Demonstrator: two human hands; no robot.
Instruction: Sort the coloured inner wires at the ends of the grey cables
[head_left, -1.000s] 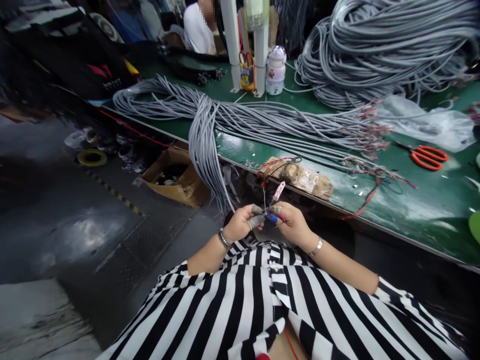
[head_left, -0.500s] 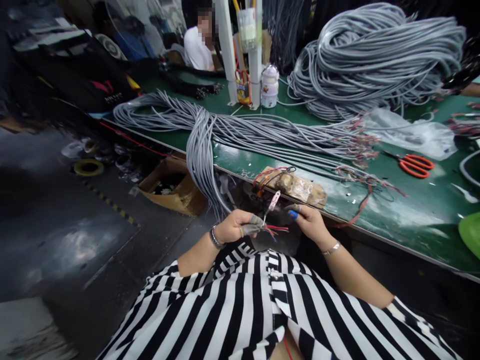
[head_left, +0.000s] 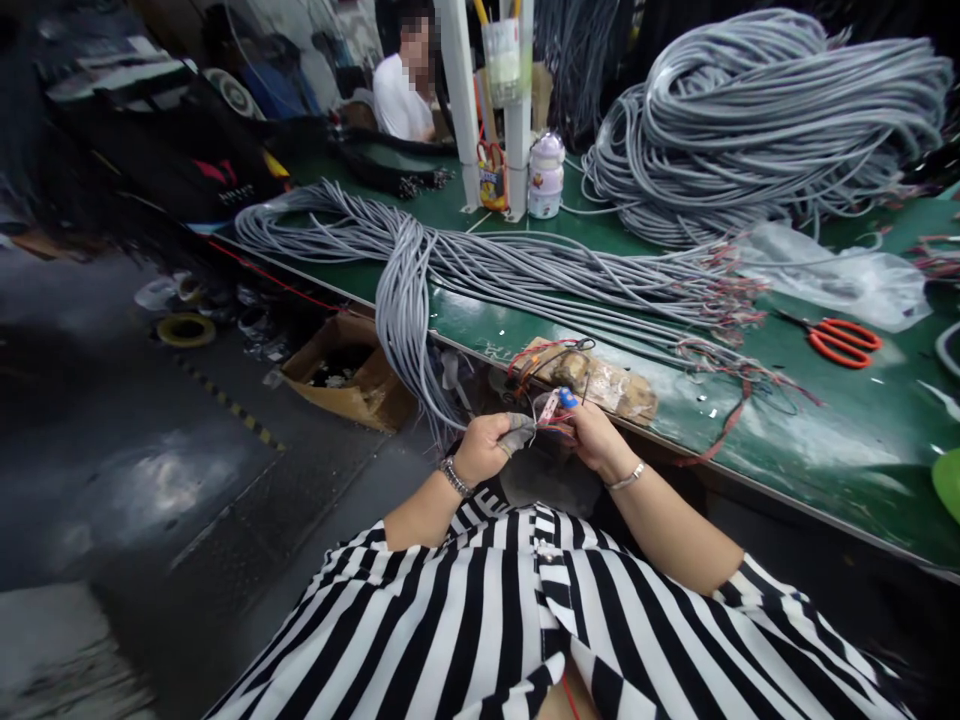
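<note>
My left hand (head_left: 486, 447), grey covers on its fingertips, is closed in a pinch at the end of a grey cable, whose tip is mostly hidden by the fingers. Thin coloured wires (head_left: 553, 427) fan out from that end to the right. My right hand (head_left: 598, 440), with a blue cover on the thumb, is closed around the wires' free ends. A small whitish strip with pinkish marks (head_left: 549, 405) stands up beside the right thumb. Several grey cables (head_left: 405, 310) hang over the bench edge to the left of my hands.
A taped wooden block (head_left: 619, 385) with wires lies at the edge of the green bench (head_left: 787, 440). Orange-handled scissors (head_left: 844, 342), a clear plastic bag (head_left: 855, 280) and a large cable coil (head_left: 765, 120) lie beyond. A cardboard box (head_left: 345, 375) stands below. A person (head_left: 401, 97) sits across.
My right hand has moved left, from apart to closing on the coloured wires beside the left hand. The view has shifted slightly.
</note>
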